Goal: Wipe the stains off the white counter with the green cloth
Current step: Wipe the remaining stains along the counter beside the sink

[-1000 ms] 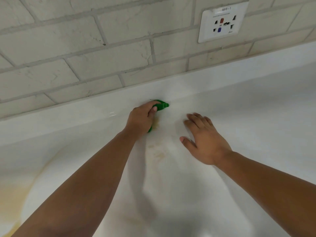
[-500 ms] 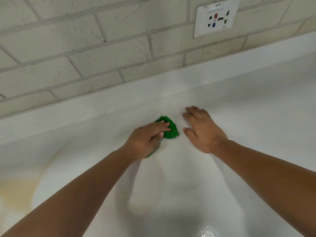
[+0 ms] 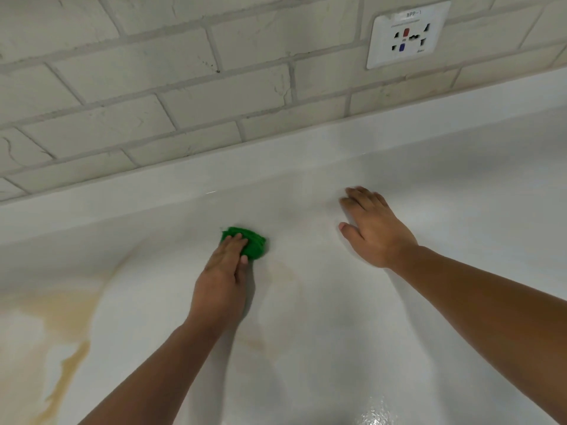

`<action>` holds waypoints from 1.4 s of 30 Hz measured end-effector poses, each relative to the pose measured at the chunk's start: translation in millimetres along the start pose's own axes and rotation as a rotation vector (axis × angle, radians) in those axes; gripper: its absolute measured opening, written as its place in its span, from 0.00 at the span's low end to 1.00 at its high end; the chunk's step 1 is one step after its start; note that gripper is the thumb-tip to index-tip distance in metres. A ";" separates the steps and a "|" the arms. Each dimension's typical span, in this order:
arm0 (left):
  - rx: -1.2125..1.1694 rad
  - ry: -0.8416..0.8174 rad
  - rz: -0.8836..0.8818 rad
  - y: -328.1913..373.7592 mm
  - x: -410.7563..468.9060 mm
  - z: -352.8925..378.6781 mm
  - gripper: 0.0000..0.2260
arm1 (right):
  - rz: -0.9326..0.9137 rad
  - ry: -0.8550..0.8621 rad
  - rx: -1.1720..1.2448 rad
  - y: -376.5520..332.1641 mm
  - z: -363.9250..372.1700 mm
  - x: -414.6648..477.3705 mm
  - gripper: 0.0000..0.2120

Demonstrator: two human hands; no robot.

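Note:
A bunched green cloth (image 3: 251,240) lies on the white counter (image 3: 337,332), a little left of centre. My left hand (image 3: 223,277) presses down on the cloth with flat fingers, the thumb lying beside it; part of the cloth is hidden under the fingers. To the right, my right hand (image 3: 372,228) rests flat on the counter with fingers spread, apart from the cloth. A wide yellow-brown stain (image 3: 66,320) spreads over the counter's left side. Fainter brownish marks (image 3: 287,276) lie just right of my left hand.
A pale brick-tiled wall (image 3: 214,96) rises behind the counter's raised white back lip (image 3: 276,154). A white wall socket (image 3: 408,33) sits on the wall at upper right. A wet glint (image 3: 372,412) shows near the bottom edge.
My left hand has slid the cloth leftwards, away from my right hand, and now lies flatter on it. My right hand has stayed flat on the counter. The big stain at left has come into view.

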State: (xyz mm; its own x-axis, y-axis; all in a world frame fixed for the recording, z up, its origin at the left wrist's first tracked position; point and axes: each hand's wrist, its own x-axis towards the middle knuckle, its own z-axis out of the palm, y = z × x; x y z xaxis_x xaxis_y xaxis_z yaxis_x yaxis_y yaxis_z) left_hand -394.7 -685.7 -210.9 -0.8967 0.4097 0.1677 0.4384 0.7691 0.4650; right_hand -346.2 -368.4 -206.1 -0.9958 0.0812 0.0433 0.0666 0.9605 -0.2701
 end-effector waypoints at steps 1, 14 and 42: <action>0.026 -0.001 -0.038 -2.7 6.1 0.4 0.20 | -0.001 0.002 0.000 0.3 0.5 0.4 0.33; 0.067 -0.182 0.090 34.0 93.1 34.1 0.21 | -0.002 0.013 -0.007 0.2 3.6 1.9 0.34; -0.113 0.130 -0.327 -7.6 -161.8 -56.8 0.12 | -0.186 -0.025 -0.009 -80.7 7.1 -117.5 0.29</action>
State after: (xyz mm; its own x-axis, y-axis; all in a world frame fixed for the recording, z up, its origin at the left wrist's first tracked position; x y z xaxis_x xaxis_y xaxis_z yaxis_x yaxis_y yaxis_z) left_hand -256.4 -785.7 -192.2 -0.9918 0.0802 0.0999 0.1245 0.7869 0.6044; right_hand -235.0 -457.4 -196.2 -0.9922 -0.1044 0.0677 -0.1182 0.9607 -0.2510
